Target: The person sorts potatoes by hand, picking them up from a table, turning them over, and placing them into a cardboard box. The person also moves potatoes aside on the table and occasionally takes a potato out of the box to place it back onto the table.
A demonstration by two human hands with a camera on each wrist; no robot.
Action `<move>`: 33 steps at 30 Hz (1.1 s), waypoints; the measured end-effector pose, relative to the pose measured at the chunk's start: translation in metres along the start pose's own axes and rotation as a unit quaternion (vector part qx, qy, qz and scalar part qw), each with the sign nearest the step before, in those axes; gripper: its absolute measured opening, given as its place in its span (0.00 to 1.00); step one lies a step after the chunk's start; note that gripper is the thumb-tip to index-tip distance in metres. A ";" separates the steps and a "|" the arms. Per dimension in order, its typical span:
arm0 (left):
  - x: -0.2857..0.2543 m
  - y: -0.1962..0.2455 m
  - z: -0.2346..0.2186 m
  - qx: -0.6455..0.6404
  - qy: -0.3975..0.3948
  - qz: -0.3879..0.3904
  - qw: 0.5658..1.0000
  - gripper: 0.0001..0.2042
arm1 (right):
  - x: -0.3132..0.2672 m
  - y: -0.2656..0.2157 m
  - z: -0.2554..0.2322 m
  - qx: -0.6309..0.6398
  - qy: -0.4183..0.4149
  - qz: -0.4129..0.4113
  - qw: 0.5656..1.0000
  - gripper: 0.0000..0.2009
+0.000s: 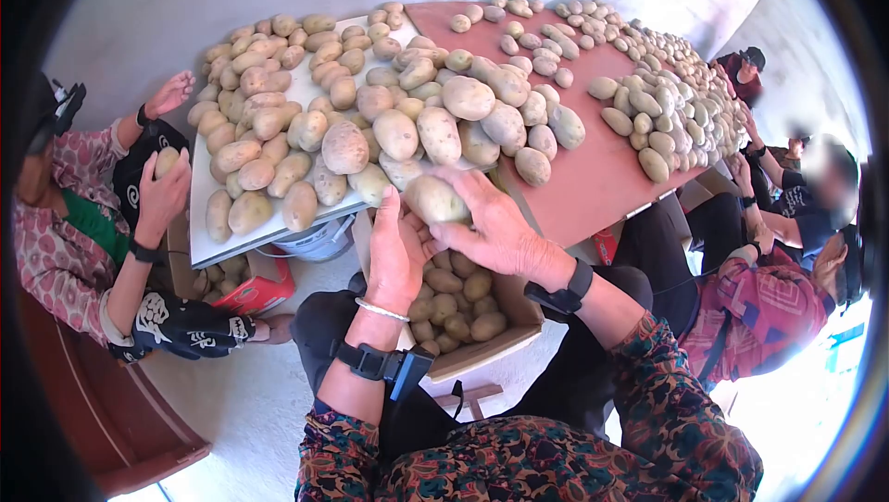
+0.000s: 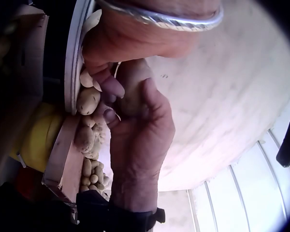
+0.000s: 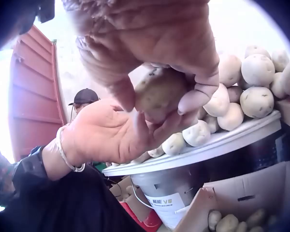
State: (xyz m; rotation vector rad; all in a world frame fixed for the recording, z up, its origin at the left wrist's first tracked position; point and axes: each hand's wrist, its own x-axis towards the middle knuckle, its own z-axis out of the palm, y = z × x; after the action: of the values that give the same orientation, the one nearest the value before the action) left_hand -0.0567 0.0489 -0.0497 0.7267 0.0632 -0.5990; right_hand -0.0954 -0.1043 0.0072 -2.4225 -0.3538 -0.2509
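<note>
One potato (image 1: pixel 437 201) is held between both hands above an open box, near the table's front edge. My right hand (image 1: pixel 505 235) grips it from the right; the right wrist view shows this hand's thumb and fingers (image 3: pixel 195 99) around the potato (image 3: pixel 160 94). From the left and below, my left hand (image 1: pixel 396 257) has its bent fingers against the same potato, palm turned up. In the left wrist view both hands meet at the potato (image 2: pixel 134 87), and the left hand (image 2: pixel 135 41) partly covers it.
Many potatoes (image 1: pixel 344 148) lie piled on the white board (image 1: pixel 206 224) and red tabletop (image 1: pixel 574 201). A cardboard box (image 1: pixel 519 331) below holds potatoes. A bucket (image 1: pixel 317 241) stands under the board. People sit left (image 1: pixel 79 215) and right (image 1: pixel 755 317).
</note>
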 end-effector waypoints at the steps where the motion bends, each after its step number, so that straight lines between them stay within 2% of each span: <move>1: 0.001 0.001 -0.001 -0.002 0.003 0.003 1.000 0.28 | 0.009 0.002 0.001 0.001 -0.004 -0.003 1.000 0.33; 3: 0.002 0.002 -0.001 -0.008 0.018 0.039 0.999 0.28 | 0.031 0.001 0.005 0.012 0.058 -0.028 0.998 0.31; 5: 0.004 0.002 -0.010 -0.019 0.016 0.040 0.999 0.28 | 0.058 -0.008 0.008 0.005 0.086 -0.033 0.996 0.30; 8: 0.002 0.004 -0.010 -0.018 0.072 0.023 0.997 0.27 | 0.101 -0.016 0.016 -0.037 0.109 -0.043 0.992 0.29; 10: 0.003 0.006 -0.014 -0.022 0.080 0.036 0.996 0.27 | 0.130 -0.009 0.029 -0.089 0.120 -0.007 0.989 0.28; 11: 0.003 0.006 -0.016 -0.024 0.087 0.046 0.995 0.27 | 0.141 -0.003 0.034 -0.088 0.118 -0.007 0.989 0.28; 13: 0.004 0.008 -0.020 -0.033 0.109 0.056 0.992 0.26 | 0.158 0.003 0.041 -0.240 0.040 -0.007 0.970 0.26; 17: 0.002 0.016 -0.025 -0.068 0.146 0.082 0.984 0.24 | 0.162 0.015 0.040 -0.293 0.008 -0.049 0.955 0.23; 19: 0.003 0.020 -0.027 -0.080 0.159 0.092 0.980 0.22 | 0.158 0.019 0.037 -0.321 0.102 -0.119 0.934 0.15; 20: 0.003 0.020 -0.027 -0.088 0.171 0.106 0.976 0.21 | 0.151 0.022 0.035 -0.318 0.086 -0.103 0.939 0.15; 22: 0.001 0.024 -0.031 -0.068 0.183 0.104 0.975 0.19 | 0.135 0.009 0.027 -0.167 0.198 -0.164 0.952 0.09; 23: 0.001 0.025 -0.034 -0.069 0.192 0.087 0.975 0.19 | 0.118 0.000 0.023 -0.166 0.188 -0.148 0.957 0.09; 25: 0.001 0.027 -0.041 -0.056 0.176 0.120 0.975 0.17 | 0.074 -0.023 0.017 -0.010 0.133 -0.132 0.982 0.07; 26: -0.002 0.029 -0.043 -0.055 0.180 0.114 0.976 0.17 | 0.056 -0.020 0.024 0.027 0.105 -0.130 0.986 0.07; 27: -0.004 0.031 -0.044 -0.058 0.167 0.124 0.977 0.17 | 0.038 -0.008 0.030 0.024 0.049 -0.098 0.994 0.08; 29: -0.006 0.032 -0.046 -0.060 0.158 0.124 0.978 0.17 | 0.011 0.017 0.047 0.002 -0.083 0.015 0.996 0.10; 31: -0.004 0.031 -0.047 -0.048 0.150 0.136 0.978 0.17 | -0.009 0.053 0.067 -0.082 -0.241 0.125 0.959 0.13; 33: -0.004 0.029 -0.046 -0.052 0.144 0.136 0.979 0.18 | -0.037 0.119 0.109 -0.125 -0.314 0.212 0.917 0.14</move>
State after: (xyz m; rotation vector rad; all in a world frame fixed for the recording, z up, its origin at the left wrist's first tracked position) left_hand -0.0377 0.0977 -0.0655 0.7020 0.2567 -0.2255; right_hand -0.0833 -0.1290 -0.1556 -2.7062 -0.0578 0.7307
